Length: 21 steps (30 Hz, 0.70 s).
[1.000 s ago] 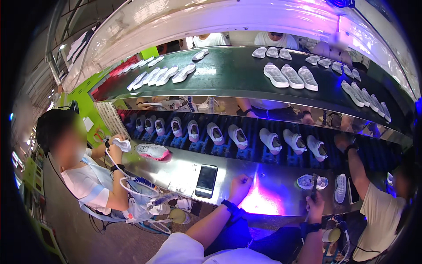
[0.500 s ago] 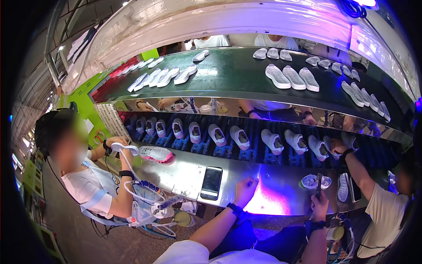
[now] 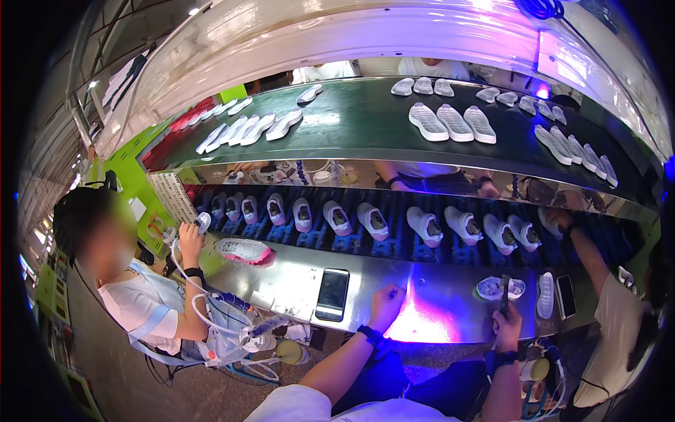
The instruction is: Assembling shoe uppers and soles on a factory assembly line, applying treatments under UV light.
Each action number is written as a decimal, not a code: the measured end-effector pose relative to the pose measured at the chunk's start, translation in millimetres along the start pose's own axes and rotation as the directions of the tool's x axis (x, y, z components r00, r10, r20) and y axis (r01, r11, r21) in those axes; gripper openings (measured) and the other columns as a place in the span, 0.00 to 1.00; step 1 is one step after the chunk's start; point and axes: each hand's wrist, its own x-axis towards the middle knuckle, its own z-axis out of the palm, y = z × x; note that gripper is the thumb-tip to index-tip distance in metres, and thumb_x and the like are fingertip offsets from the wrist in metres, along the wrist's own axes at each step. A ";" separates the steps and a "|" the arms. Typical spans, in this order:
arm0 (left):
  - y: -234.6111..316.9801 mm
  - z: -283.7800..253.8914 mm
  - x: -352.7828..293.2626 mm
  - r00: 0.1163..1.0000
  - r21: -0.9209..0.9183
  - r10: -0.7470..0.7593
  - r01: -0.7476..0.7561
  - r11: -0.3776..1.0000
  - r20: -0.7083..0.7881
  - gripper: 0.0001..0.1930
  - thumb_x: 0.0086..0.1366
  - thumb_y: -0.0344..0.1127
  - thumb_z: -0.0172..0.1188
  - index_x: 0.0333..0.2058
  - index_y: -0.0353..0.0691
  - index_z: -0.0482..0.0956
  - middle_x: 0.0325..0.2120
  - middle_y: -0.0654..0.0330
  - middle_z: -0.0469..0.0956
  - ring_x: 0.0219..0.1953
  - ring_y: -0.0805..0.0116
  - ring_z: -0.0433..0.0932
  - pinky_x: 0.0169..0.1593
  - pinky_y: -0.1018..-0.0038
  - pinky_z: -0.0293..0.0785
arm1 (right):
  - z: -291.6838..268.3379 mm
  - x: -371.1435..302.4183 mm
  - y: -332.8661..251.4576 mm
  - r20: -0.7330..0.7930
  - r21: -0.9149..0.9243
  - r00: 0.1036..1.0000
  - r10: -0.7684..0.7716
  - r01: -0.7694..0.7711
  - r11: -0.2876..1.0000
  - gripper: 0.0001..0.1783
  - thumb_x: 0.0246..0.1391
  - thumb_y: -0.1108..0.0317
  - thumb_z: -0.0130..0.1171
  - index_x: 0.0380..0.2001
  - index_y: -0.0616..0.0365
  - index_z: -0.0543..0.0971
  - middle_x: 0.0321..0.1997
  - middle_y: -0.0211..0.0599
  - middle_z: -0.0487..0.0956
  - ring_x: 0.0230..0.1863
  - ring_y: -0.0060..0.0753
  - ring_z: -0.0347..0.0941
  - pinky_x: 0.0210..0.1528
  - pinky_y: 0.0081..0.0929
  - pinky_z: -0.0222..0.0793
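Over the metal bench, my left hand [image 3: 387,307] is closed with curled fingers, left of a bright pink-violet patch of light; whatever it may hold is hidden. My right hand [image 3: 507,328] grips a slim dark tool [image 3: 505,290], held upright; its exact kind cannot be made out. Just behind the tool are two small white tubs [image 3: 490,288] with pale contents. A phone [image 3: 332,295] lies left of my left hand. To the right of the tubs rests a white shoe sole [image 3: 545,295].
White shoes [image 3: 423,226] line a dark roller conveyor [image 3: 394,239] behind the bench [image 3: 295,278]. Soles stand on a green upper belt [image 3: 358,116]. A pink-edged sole [image 3: 245,250] lies near a co-worker's hand [image 3: 190,243] at left. Another co-worker's hand [image 3: 560,219] touches a shoe at right.
The view has shifted slightly; my hands keep their poses. The left co-worker's sole has been turned or moved leftward. The right co-worker's hand has gone to a shoe farther right.
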 end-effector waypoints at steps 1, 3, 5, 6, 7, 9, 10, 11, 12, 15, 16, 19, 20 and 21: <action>-4.0 0.9 0.8 0.999 -0.007 0.026 -0.026 1.000 -0.019 0.17 0.68 0.44 0.64 0.26 0.37 0.81 0.15 0.65 0.73 0.20 0.79 0.68 0.25 0.72 0.65 | 0.0 -0.6 -1.7 0.015 -0.006 1.000 -0.001 0.001 1.000 0.22 0.54 0.80 0.60 0.54 0.62 0.75 0.26 0.25 0.74 0.18 0.13 0.63 0.16 0.15 0.55; -14.9 3.9 3.5 1.000 -0.040 0.020 -0.021 0.999 -0.020 0.17 0.68 0.44 0.64 0.26 0.37 0.81 0.15 0.66 0.73 0.20 0.79 0.67 0.24 0.72 0.64 | 0.4 -0.3 -2.4 0.014 0.006 1.000 0.001 -0.001 1.000 0.22 0.54 0.80 0.60 0.53 0.62 0.75 0.26 0.25 0.74 0.18 0.13 0.63 0.16 0.15 0.55; -21.2 7.4 4.8 1.000 -0.074 0.013 -0.015 0.997 -0.020 0.17 0.68 0.44 0.65 0.26 0.37 0.81 0.15 0.67 0.73 0.20 0.80 0.66 0.24 0.73 0.64 | 0.6 -0.9 -4.0 0.012 0.017 1.000 0.003 -0.004 1.000 0.22 0.54 0.80 0.60 0.53 0.62 0.76 0.26 0.25 0.74 0.18 0.13 0.63 0.16 0.15 0.55; -22.1 8.2 4.9 1.000 -0.076 -0.002 0.000 0.997 -0.017 0.17 0.67 0.44 0.65 0.26 0.36 0.81 0.15 0.68 0.72 0.20 0.80 0.66 0.24 0.73 0.63 | 0.7 -1.5 -5.5 0.011 0.016 1.000 -0.001 0.001 1.000 0.21 0.54 0.80 0.60 0.53 0.62 0.76 0.26 0.25 0.74 0.18 0.13 0.63 0.16 0.15 0.55; -23.1 9.0 4.8 1.000 -0.079 -0.016 0.015 0.997 -0.014 0.17 0.67 0.44 0.65 0.26 0.36 0.81 0.15 0.68 0.72 0.21 0.80 0.65 0.25 0.73 0.63 | 0.0 -1.7 -6.0 0.011 0.014 1.000 -0.005 0.005 1.000 0.21 0.54 0.80 0.60 0.52 0.62 0.76 0.26 0.25 0.74 0.18 0.13 0.63 0.16 0.15 0.55; -22.5 10.9 4.4 1.000 -0.076 -0.018 0.018 0.997 -0.009 0.17 0.67 0.44 0.65 0.26 0.36 0.80 0.15 0.69 0.71 0.21 0.81 0.65 0.25 0.73 0.63 | -3.4 0.3 -5.5 0.013 0.008 1.000 0.000 -0.001 1.000 0.21 0.53 0.80 0.59 0.52 0.62 0.76 0.25 0.25 0.74 0.17 0.13 0.63 0.16 0.15 0.55; -22.3 11.6 4.1 1.000 -0.073 -0.020 0.019 0.997 -0.006 0.17 0.67 0.44 0.65 0.26 0.36 0.80 0.15 0.69 0.71 0.21 0.81 0.64 0.25 0.73 0.62 | -4.7 1.1 -5.3 0.017 0.001 1.000 0.006 -0.006 1.000 0.21 0.53 0.80 0.59 0.52 0.62 0.76 0.25 0.24 0.74 0.17 0.13 0.63 0.16 0.15 0.55; -20.6 11.9 3.5 1.000 -0.072 -0.021 0.020 0.997 -0.007 0.17 0.67 0.44 0.65 0.26 0.36 0.80 0.15 0.69 0.71 0.21 0.81 0.64 0.25 0.73 0.62 | -5.3 1.6 -5.0 0.017 0.001 1.000 0.007 -0.007 1.000 0.21 0.53 0.80 0.59 0.52 0.62 0.76 0.25 0.24 0.74 0.17 0.13 0.63 0.16 0.15 0.55; -19.0 12.4 2.8 1.000 -0.066 -0.030 0.029 0.997 -0.008 0.17 0.67 0.44 0.66 0.26 0.36 0.80 0.15 0.70 0.70 0.21 0.81 0.64 0.25 0.74 0.62 | -6.0 2.1 -4.9 0.016 -0.003 1.000 0.007 -0.007 1.000 0.20 0.53 0.80 0.59 0.51 0.62 0.76 0.25 0.24 0.74 0.17 0.13 0.63 0.16 0.15 0.55; -16.1 14.0 1.5 0.999 -0.065 -0.049 0.049 0.997 -0.006 0.17 0.67 0.44 0.65 0.26 0.36 0.80 0.15 0.70 0.69 0.21 0.81 0.63 0.25 0.74 0.61 | -9.6 4.4 -3.0 0.017 -0.008 1.000 0.006 -0.005 1.000 0.20 0.54 0.81 0.59 0.52 0.63 0.76 0.25 0.24 0.74 0.17 0.12 0.63 0.16 0.15 0.55; -15.5 14.8 1.1 0.998 -0.072 -0.060 0.060 0.996 -0.003 0.17 0.67 0.44 0.65 0.26 0.36 0.80 0.15 0.71 0.69 0.21 0.81 0.63 0.25 0.74 0.61 | -10.9 5.0 -2.6 0.019 -0.009 1.000 0.004 -0.004 1.000 0.21 0.55 0.82 0.58 0.53 0.64 0.76 0.25 0.24 0.74 0.17 0.12 0.63 0.15 0.14 0.54; -11.8 17.3 -0.2 0.998 -0.085 -0.058 0.058 0.995 0.001 0.16 0.67 0.44 0.65 0.27 0.36 0.80 0.15 0.70 0.70 0.21 0.82 0.63 0.25 0.74 0.61 | -8.6 2.2 -9.9 -0.002 -0.044 1.000 0.008 -0.008 0.999 0.18 0.53 0.80 0.58 0.49 0.62 0.77 0.22 0.23 0.73 0.16 0.13 0.62 0.16 0.15 0.54; -12.1 17.4 -0.1 0.998 -0.084 -0.058 0.058 0.995 0.002 0.16 0.67 0.44 0.65 0.27 0.36 0.80 0.15 0.70 0.70 0.21 0.82 0.63 0.25 0.74 0.61 | -9.4 2.5 -10.2 -0.003 -0.043 1.000 0.008 -0.008 0.999 0.18 0.53 0.80 0.58 0.49 0.62 0.77 0.22 0.23 0.73 0.16 0.13 0.62 0.16 0.15 0.54; -12.4 17.4 0.3 0.997 -0.072 -0.070 0.071 0.995 0.008 0.16 0.67 0.43 0.65 0.27 0.36 0.80 0.15 0.70 0.70 0.21 0.82 0.63 0.25 0.74 0.61 | -10.4 3.1 -10.4 0.006 -0.048 1.000 0.006 -0.006 0.999 0.18 0.53 0.80 0.58 0.49 0.62 0.77 0.22 0.23 0.72 0.16 0.12 0.62 0.16 0.15 0.54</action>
